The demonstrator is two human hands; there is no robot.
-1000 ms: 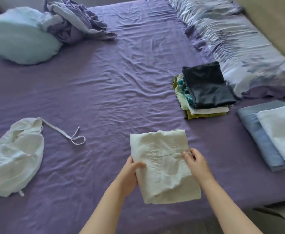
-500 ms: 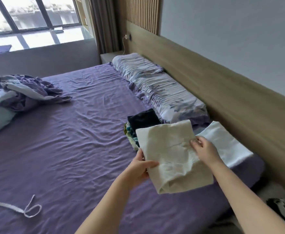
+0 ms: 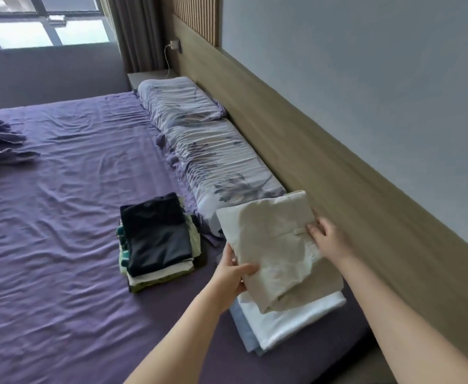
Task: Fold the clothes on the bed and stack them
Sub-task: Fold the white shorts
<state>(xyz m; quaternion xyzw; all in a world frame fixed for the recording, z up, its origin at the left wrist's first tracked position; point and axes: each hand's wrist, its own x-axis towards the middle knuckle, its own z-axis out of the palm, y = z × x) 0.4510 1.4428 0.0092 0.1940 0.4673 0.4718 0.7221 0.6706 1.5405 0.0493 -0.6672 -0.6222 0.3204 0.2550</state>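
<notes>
Folded beige garment (image 3: 275,245) gripped between left hand (image 3: 231,275) and right hand (image 3: 328,239), above white stack (image 3: 291,322).

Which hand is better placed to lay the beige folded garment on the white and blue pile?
Probably the right hand: it grips the beige folded garment at its far edge, above the white and blue pile. The left hand holds the near corner, beside the pile.

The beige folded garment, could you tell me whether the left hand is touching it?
Touching: the head view shows the left hand gripping the beige folded garment's near edge, thumb on top.
</notes>
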